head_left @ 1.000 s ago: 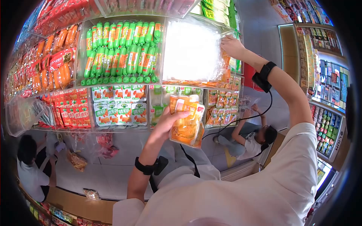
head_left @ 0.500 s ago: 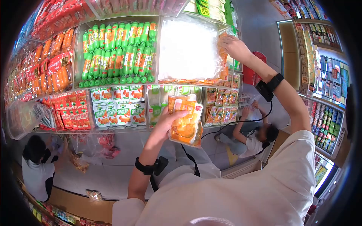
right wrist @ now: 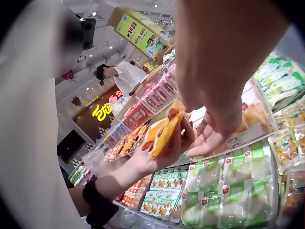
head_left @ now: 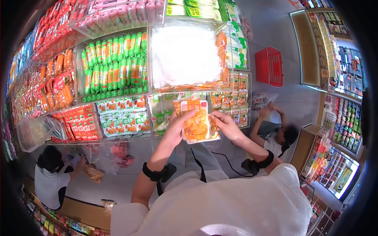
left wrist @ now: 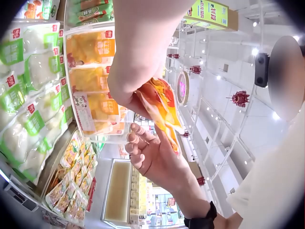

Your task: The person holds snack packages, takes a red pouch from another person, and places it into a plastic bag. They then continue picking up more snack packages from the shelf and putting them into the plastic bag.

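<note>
In front of the chest, my left hand point(head_left: 176, 128) grips a small stack of orange snack packets point(head_left: 196, 122), its thumb across the top one. My right hand point(head_left: 227, 125) is at the right edge of the stack, pinching it there between thumb and forefinger. The left wrist view shows the stack edge-on, with the right hand's point(left wrist: 159, 160) other fingers loosely bent beside it. In the right wrist view, the left hand's fingers point(right wrist: 177, 143) wrap round the packets from below. Beyond the hands, a glaring white bin point(head_left: 187, 55) has orange packets point(head_left: 222, 51) along its sides.
Green sausages point(head_left: 114, 65) fill the bin to the left; white-and-green packets point(head_left: 124, 118) sit in the row below. A red basket point(head_left: 269, 67) stands on the floor to the right. Two people crouch nearby, one at the left point(head_left: 51, 177), one at the right point(head_left: 279, 139).
My right hand has left the right side of the bright bin and come down to the stack's right edge. The left hand keeps its grip. The head view has shifted slightly.
</note>
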The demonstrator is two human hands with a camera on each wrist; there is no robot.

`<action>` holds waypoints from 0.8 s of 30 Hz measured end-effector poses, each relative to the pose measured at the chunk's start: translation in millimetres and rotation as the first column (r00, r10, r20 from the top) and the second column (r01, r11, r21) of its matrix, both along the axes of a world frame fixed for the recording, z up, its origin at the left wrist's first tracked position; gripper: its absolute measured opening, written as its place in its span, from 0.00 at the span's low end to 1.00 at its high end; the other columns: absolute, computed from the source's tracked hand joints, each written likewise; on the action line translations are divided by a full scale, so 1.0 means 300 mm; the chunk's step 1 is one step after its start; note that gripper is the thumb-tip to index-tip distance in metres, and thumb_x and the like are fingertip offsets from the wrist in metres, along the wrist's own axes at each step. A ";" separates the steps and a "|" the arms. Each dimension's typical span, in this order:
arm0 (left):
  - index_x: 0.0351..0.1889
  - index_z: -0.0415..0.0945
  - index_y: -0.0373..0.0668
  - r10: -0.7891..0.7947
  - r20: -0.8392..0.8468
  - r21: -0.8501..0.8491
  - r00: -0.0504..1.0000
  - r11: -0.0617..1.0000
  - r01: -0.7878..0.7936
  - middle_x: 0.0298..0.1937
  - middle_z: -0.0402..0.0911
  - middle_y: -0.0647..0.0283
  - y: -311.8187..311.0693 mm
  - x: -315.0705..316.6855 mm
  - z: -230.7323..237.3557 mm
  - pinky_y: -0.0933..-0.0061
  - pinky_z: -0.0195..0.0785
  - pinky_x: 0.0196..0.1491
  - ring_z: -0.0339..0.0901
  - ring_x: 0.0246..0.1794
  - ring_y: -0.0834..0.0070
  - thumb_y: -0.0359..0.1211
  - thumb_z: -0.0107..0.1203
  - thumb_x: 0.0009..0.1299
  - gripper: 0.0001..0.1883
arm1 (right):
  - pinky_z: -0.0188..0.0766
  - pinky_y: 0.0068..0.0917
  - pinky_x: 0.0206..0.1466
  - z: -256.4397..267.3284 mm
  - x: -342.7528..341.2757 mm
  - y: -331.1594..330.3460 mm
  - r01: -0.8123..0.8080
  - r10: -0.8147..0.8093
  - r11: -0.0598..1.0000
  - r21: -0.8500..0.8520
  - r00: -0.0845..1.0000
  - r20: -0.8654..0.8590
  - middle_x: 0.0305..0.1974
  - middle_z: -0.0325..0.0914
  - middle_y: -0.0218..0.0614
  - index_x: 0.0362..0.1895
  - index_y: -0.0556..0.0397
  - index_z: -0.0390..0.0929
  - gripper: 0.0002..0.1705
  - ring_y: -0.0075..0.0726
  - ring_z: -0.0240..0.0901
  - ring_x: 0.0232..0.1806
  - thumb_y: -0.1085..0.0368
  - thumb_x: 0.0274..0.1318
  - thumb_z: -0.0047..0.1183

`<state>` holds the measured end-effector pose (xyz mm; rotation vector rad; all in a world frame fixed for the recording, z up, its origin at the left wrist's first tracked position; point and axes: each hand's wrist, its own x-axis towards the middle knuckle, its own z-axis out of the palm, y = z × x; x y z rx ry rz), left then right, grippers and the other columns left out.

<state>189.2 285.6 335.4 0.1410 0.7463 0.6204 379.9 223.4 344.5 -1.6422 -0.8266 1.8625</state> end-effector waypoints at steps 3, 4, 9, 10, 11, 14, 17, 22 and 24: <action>0.50 0.66 0.36 -0.009 -0.027 0.019 1.000 1.000 0.010 0.44 0.75 0.61 -0.023 0.032 -0.003 0.74 0.71 0.44 0.75 0.42 0.76 0.30 0.53 0.63 0.18 | 0.64 0.16 0.43 -0.016 -0.028 -0.049 0.169 -0.169 0.986 0.009 0.985 -0.021 0.36 0.71 0.28 0.47 0.58 0.69 0.18 0.17 0.66 0.39 0.56 0.63 0.40; 0.49 0.66 0.36 0.004 -0.034 0.030 0.999 1.000 -0.003 0.44 0.75 0.61 -0.027 0.044 0.000 0.74 0.71 0.44 0.75 0.42 0.76 0.30 0.53 0.63 0.18 | 0.63 0.16 0.45 -0.001 -0.042 -0.048 0.273 -0.273 0.962 -0.004 0.962 -0.015 0.38 0.72 0.28 0.48 0.59 0.69 0.19 0.17 0.66 0.40 0.56 0.63 0.40; 0.49 0.66 0.36 0.019 -0.086 0.036 0.996 0.999 -0.016 0.44 0.75 0.60 -0.050 0.081 0.000 0.72 0.71 0.45 0.76 0.42 0.75 0.30 0.52 0.63 0.17 | 0.62 0.17 0.47 0.046 -0.010 -0.048 0.291 -0.290 0.957 0.009 0.956 -0.050 0.38 0.74 0.30 0.45 0.60 0.72 0.21 0.18 0.67 0.41 0.55 0.64 0.38; 0.49 0.66 0.36 0.013 -0.055 0.009 0.998 1.000 -0.013 0.44 0.75 0.60 -0.051 0.086 -0.006 0.72 0.71 0.45 0.76 0.42 0.75 0.30 0.52 0.63 0.17 | 0.64 0.18 0.45 0.045 0.001 -0.046 0.254 -0.253 0.965 0.067 0.967 -0.013 0.36 0.74 0.30 0.43 0.61 0.73 0.21 0.19 0.68 0.39 0.54 0.64 0.37; 0.49 0.66 0.36 0.008 -0.021 -0.019 1.000 1.000 -0.008 0.44 0.75 0.60 -0.052 0.092 -0.013 0.71 0.71 0.45 0.76 0.42 0.74 0.30 0.52 0.62 0.17 | 0.65 0.18 0.44 0.046 0.016 -0.041 0.214 -0.219 0.969 0.124 0.975 0.029 0.34 0.75 0.30 0.41 0.62 0.74 0.22 0.19 0.69 0.38 0.54 0.64 0.37; 0.49 0.66 0.36 -0.038 0.021 -0.049 0.999 0.998 0.039 0.44 0.75 0.59 -0.050 0.087 -0.023 0.70 0.71 0.45 0.76 0.42 0.72 0.30 0.52 0.62 0.18 | 0.69 0.21 0.32 0.110 0.117 0.104 0.115 -0.210 0.915 0.387 0.954 0.214 0.27 0.75 0.35 0.35 0.63 0.75 0.15 0.20 0.71 0.29 0.62 0.61 0.42; 0.49 0.66 0.35 -0.049 -0.049 -0.055 0.998 0.997 0.046 0.43 0.76 0.57 -0.058 0.084 -0.031 0.70 0.71 0.45 0.76 0.42 0.71 0.32 0.50 0.62 0.18 | 0.69 0.30 0.35 0.103 0.178 0.282 -0.439 -0.159 0.660 0.609 0.711 0.685 0.27 0.75 0.40 0.32 0.60 0.75 0.05 0.38 0.73 0.31 0.73 0.48 0.49; 0.50 0.65 0.34 -0.053 -0.098 -0.050 0.994 0.998 0.048 0.43 0.76 0.57 -0.071 0.069 -0.013 0.69 0.71 0.45 0.76 0.42 0.70 0.32 0.51 0.60 0.20 | 0.67 0.35 0.39 -0.116 0.210 0.427 -0.903 0.062 0.301 0.306 0.339 0.939 0.24 0.73 0.40 0.23 0.57 0.76 0.05 0.44 0.71 0.35 0.73 0.38 0.48; 0.51 0.65 0.33 -0.060 -0.082 -0.053 0.995 0.997 0.055 0.44 0.75 0.57 -0.077 0.046 -0.006 0.69 0.71 0.45 0.76 0.42 0.71 0.29 0.52 0.59 0.21 | 0.67 0.32 0.39 -0.133 0.200 0.434 -0.938 0.141 0.304 0.168 0.219 0.965 0.24 0.74 0.40 0.20 0.55 0.77 0.04 0.43 0.70 0.36 0.72 0.37 0.49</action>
